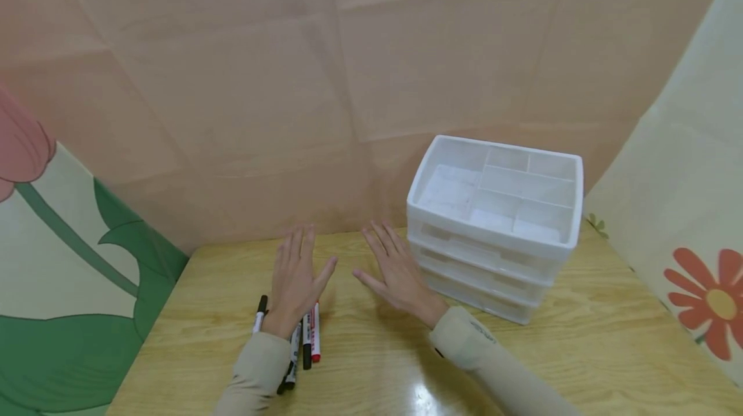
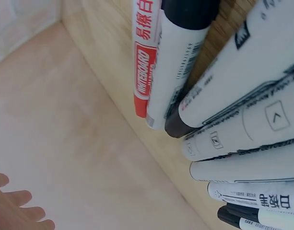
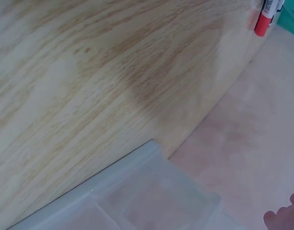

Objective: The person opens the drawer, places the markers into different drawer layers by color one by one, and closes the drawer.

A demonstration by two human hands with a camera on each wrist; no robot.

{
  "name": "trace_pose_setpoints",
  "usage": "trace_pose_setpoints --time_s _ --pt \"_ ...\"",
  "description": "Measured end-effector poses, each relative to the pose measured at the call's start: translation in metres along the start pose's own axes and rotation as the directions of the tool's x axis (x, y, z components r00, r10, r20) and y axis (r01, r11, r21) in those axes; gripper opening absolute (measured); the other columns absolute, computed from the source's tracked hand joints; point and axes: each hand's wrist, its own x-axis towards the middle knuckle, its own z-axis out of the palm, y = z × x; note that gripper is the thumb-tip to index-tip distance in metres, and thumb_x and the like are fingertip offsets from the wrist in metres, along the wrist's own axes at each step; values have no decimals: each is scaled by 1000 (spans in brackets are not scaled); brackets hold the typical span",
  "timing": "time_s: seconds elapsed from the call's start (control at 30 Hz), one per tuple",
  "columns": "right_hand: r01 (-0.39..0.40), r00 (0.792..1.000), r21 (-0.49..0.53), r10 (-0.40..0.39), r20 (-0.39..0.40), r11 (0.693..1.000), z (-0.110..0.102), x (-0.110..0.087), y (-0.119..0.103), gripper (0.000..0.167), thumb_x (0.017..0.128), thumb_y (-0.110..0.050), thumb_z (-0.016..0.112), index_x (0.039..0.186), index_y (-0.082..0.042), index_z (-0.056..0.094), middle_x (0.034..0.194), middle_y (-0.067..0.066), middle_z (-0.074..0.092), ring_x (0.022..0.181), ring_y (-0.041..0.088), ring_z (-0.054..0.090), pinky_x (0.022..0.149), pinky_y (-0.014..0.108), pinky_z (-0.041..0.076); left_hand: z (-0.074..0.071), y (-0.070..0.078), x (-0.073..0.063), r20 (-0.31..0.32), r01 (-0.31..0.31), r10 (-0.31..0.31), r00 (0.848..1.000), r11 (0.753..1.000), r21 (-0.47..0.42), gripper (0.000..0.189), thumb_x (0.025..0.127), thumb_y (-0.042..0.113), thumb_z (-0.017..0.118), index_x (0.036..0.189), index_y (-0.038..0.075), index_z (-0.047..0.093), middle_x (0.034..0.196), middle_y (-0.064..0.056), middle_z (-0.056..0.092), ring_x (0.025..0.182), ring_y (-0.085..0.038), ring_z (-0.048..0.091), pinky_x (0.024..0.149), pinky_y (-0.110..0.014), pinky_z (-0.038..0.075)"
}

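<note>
My left hand is held over the markers with its fingers straight and spread, holding nothing. Below its wrist lies a group of whiteboard markers, among them a red-capped marker and a black-capped marker. The left wrist view shows several white-bodied markers side by side, partly hidden by the hand and sleeve in the head view. My right hand, also spread flat and holding nothing, is just left of a white plastic drawer organizer. Its fingertips show at the lower right corner of the right wrist view.
The organizer has a divided open top tray above stacked drawers. Everything stands on a wood-grain table. A pinkish cloth backdrop rises behind the table, with flower-printed cloth at the sides.
</note>
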Motion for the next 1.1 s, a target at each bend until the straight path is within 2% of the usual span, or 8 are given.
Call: trace_pose_setpoints --time_s 0.1,0.33,0.47,0.77,1.1 --pt "5 1000 1 -5 2 1000 -2 -2 0 81 97 -56 51 154 -3 31 164 14 23 153 34 18 124 52 21 -2 3 0 -5 -6 6 1000 1000 -6 79 99 54 49 158 10 21 164 -18 22 151 -40 18 124 -58 15" --pt "-4 1000 38 3 7 999 -10 -8 -5 81 96 -54 54 157 -9 25 165 13 21 153 36 17 124 53 21 -2 9 -1 -9 -21 21 1000 999 -34 79 99 53 51 158 10 22 163 -19 23 151 -40 18 124 -58 15" --pt "3 1000 50 -3 -1 999 -17 -10 -8 81 96 -55 54 157 -9 25 164 16 24 151 39 21 122 56 23 0 12 0 -19 -42 41 999 998 -41 79 98 52 52 158 10 21 162 -19 25 151 -41 19 124 -58 16" --pt "-11 1000 97 10 8 995 -23 -14 -9 80 95 -49 58 156 -7 26 164 16 22 153 36 15 121 58 25 0 20 1 -34 -68 67 997 997 -40 79 99 52 52 159 12 18 161 -19 29 150 -39 23 124 -56 18" --pt "1 1000 99 0 -15 995 -30 -18 -10 80 97 -53 53 157 -9 24 164 15 24 153 36 18 122 56 25 1 24 1 -51 -75 72 996 995 -68 79 98 52 53 158 9 22 160 -19 29 150 -38 25 123 -55 21"
